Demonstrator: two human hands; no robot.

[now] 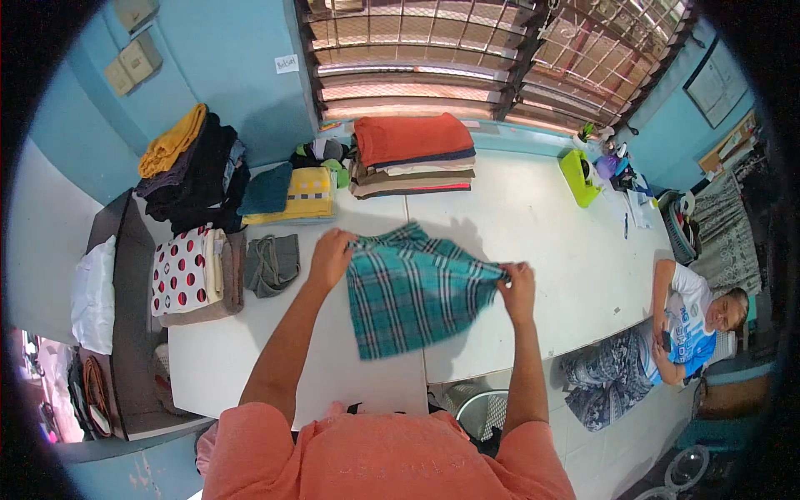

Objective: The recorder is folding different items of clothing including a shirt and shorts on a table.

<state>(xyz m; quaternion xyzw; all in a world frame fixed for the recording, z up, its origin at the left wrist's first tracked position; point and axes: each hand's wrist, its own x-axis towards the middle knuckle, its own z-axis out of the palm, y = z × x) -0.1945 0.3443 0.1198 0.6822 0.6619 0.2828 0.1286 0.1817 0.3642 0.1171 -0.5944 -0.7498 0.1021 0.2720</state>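
A green plaid cloth garment [412,294] with dark and white stripes hangs spread between my two hands, over the white table [531,219]. My left hand [331,253] pinches its upper left corner. At the upper right end, my right hand [517,284] grips a bunched part of the same garment. Its lower edge slants and looks slightly blurred. To the left of my left hand lies a folded grey garment [273,265] with a strap or band across it.
Folded clothes [412,142] are stacked near the window. Further piles, a dark one [203,169], a yellow towel [310,194] and a dotted cloth [182,272], stand left. A green holder [579,178] sits at the back right. A seated person [678,331] is beyond the table's right edge.
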